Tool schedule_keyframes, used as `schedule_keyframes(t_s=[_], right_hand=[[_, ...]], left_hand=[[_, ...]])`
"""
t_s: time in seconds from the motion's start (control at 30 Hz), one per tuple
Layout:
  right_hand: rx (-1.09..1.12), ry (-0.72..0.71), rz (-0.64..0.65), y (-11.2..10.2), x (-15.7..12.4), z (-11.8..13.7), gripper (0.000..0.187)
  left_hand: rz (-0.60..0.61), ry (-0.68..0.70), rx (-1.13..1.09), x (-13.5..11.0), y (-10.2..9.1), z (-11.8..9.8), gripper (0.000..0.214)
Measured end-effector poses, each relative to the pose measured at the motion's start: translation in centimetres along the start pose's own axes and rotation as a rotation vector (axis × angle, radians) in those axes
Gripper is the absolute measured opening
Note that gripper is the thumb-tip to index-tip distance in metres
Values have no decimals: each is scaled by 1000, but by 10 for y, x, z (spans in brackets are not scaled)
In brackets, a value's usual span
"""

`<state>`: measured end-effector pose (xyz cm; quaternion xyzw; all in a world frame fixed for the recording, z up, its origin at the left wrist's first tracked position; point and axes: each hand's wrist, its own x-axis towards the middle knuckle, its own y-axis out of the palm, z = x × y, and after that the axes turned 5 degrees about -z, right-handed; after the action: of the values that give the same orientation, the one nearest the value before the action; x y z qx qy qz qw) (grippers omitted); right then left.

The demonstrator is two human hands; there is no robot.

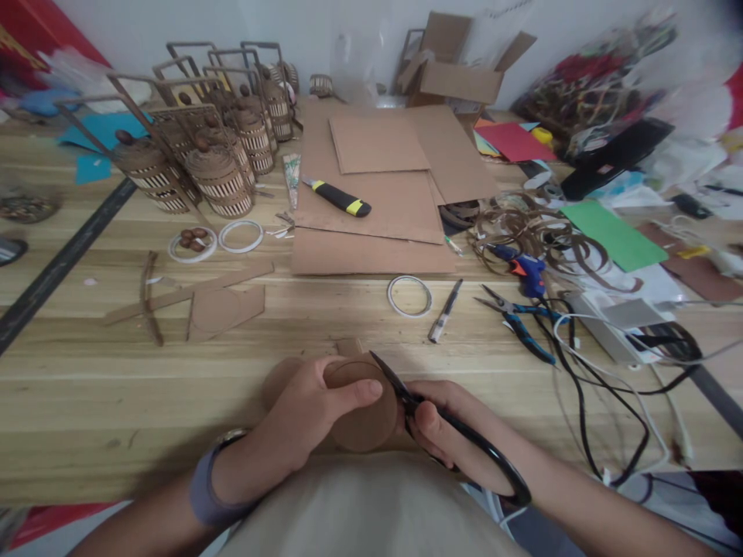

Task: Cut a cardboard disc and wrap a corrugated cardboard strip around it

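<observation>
My left hand (316, 406) grips a round piece of brown cardboard (365, 414), its thumb lying flat across the top. A curved line shows near the disc's upper edge. My right hand (441, 425) is closed around the black handles of a pair of scissors (493, 460). The scissor blades point up and left at the disc's right rim; whether they bite into the card cannot be made out. Another rounded brown shape (282, 381) is partly hidden behind my left hand. A small cardboard scrap (350, 346) lies just beyond the disc.
Stacked cardboard sheets (371, 259) carry a utility knife (340, 198). Nearby lie a tape ring (409, 297), a pen (446, 311) and pliers (522, 325). A glue gun (528, 272) and cables (580, 418) are at right. Several lantern-like bamboo pieces (220, 182) stand at left, near cardboard offcuts (226, 311).
</observation>
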<state>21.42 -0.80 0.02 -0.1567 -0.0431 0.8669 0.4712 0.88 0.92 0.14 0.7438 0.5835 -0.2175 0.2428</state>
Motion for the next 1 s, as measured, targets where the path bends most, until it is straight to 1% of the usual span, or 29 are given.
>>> schedule_keyframes(t_s=[0.2, 0.6, 0.77, 0.87, 1.0], right_hand=[[-22, 19, 1, 0, -1, -1, 71], [22, 31, 9, 0, -2, 0, 71], [14, 47, 17, -1, -3, 1, 73], [-2, 61, 10, -1, -4, 1, 73], [-14, 71, 12, 0, -5, -1, 73]], left_hand=[[59, 16, -32, 0, 0, -1, 33], [50, 9, 12, -1, -1, -1, 31], [60, 12, 11, -2, -1, 1, 32], [38, 25, 35, -2, -1, 1, 33], [41, 9, 50, -3, -1, 0, 34]])
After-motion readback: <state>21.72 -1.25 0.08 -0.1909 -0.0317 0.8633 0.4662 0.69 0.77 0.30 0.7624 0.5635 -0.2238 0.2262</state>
